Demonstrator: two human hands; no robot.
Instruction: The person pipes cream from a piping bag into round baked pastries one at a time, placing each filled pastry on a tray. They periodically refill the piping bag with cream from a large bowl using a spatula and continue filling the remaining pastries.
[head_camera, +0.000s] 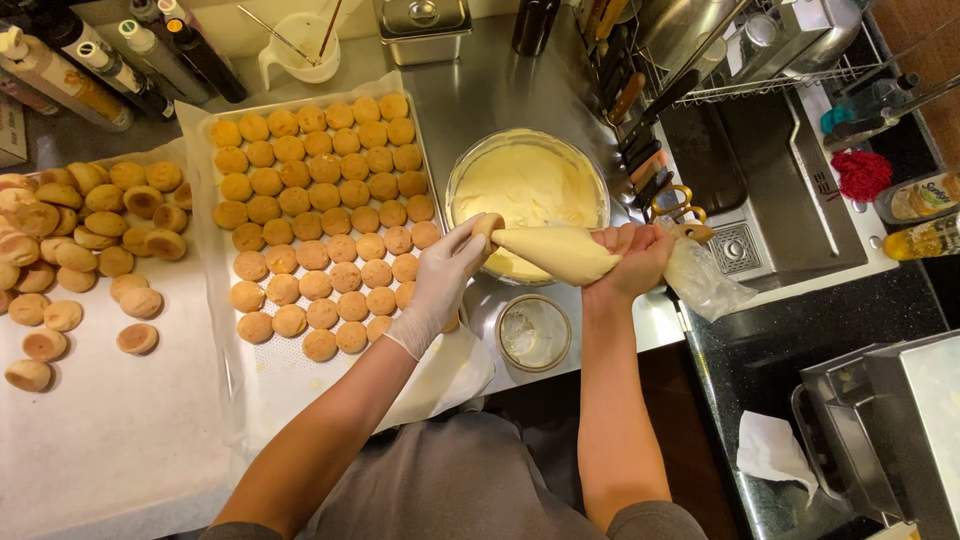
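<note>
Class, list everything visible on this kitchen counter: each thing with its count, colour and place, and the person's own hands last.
Piping bag: one, cream-filled, between both hands.
Pastry shell: one, golden, at the bag's tip.
Glass bowl: one, pale cream, counter centre.
Tray of shells: many, golden, centre-left.
Loose shells: many, golden, far left on paper.
Small dish: one, clear, near edge.
Bottles: several, top left.
Sink: one, steel, right.
Left hand: white glove, holds shell.
Right hand: bare, grips bag.
</note>
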